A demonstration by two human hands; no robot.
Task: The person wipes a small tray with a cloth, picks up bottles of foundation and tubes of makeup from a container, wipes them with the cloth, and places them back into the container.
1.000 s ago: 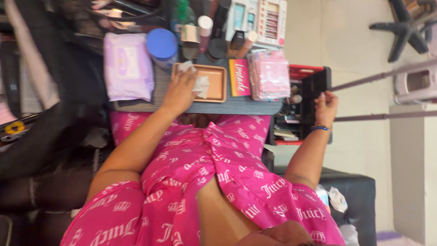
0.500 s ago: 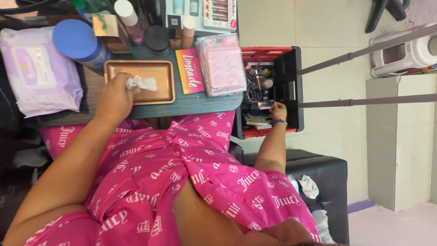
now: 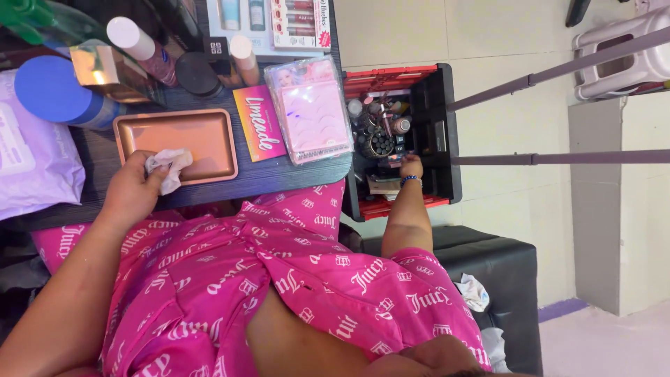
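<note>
1. Two hands work well apart. The left hand (image 3: 132, 188) pinches a crumpled white wipe (image 3: 167, 167) between its fingers, at the near edge of the table (image 3: 293, 174).
2. The wipe rests on the near corner of a copper tray (image 3: 188, 136).
3. The right hand (image 3: 411, 167) reaches into a black-and-red crate (image 3: 436, 132) beside the table's end; whether it grips anything cannot be told.
4. A pink lash packet (image 3: 310, 108) lies near the table's end, a blue-lidded jar (image 3: 52, 91) beyond the tray.
</note>
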